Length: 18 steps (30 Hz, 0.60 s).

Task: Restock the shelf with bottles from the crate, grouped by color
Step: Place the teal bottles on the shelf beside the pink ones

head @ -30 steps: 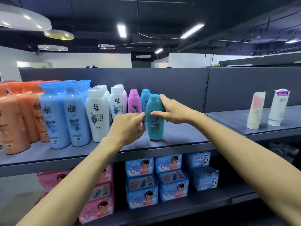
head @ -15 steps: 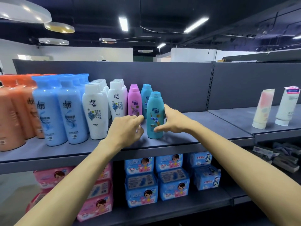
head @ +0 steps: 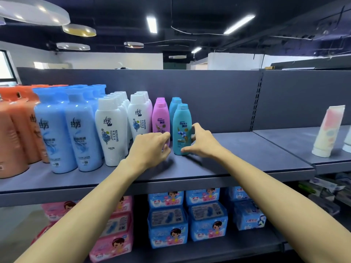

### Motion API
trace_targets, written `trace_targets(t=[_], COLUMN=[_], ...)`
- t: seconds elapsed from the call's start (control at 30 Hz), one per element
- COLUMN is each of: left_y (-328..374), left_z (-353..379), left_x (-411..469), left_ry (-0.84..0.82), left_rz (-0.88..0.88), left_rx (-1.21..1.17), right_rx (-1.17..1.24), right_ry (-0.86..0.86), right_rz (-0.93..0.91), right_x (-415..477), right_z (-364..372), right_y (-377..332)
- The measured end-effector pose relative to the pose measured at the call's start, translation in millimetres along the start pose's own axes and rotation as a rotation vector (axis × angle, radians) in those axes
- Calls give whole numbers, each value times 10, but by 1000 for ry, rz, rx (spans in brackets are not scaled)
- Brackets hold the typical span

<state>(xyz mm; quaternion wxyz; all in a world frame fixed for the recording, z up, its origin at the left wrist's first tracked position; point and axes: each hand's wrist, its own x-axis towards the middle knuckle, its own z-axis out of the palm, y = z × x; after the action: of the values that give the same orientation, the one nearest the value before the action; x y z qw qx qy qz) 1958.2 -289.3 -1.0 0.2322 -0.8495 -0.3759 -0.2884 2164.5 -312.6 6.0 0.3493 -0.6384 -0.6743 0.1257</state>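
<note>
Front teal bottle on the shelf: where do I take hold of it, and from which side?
Grip the front teal plastic bottle round its mid-body, from the right: it stands upright, pink plastic bottles crowd its left, another teal bottle stands behind, and no bottle stands to its right.

Bottles (head: 111, 133) left on shelf (head: 247, 162); tubes (head: 328, 130) far right; packs (head: 207, 219) below.

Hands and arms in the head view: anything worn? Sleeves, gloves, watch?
Nothing worn that shows. The left hand and right hand are bare: no gloves, rings or watch. Both forearms are bare to the frame's edge, with no sleeves in view.
</note>
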Motion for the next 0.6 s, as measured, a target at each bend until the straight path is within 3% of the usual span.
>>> trace_targets(t=[0.6], left_y=[-22], left_z=[145], left_x=[148], left_ry=[-111], left_rz=[-88], left_rx=[43], right_rx=[-55], right_ry=[132], right_rz=[144], right_x=[578], right_z=[306], right_y=[54])
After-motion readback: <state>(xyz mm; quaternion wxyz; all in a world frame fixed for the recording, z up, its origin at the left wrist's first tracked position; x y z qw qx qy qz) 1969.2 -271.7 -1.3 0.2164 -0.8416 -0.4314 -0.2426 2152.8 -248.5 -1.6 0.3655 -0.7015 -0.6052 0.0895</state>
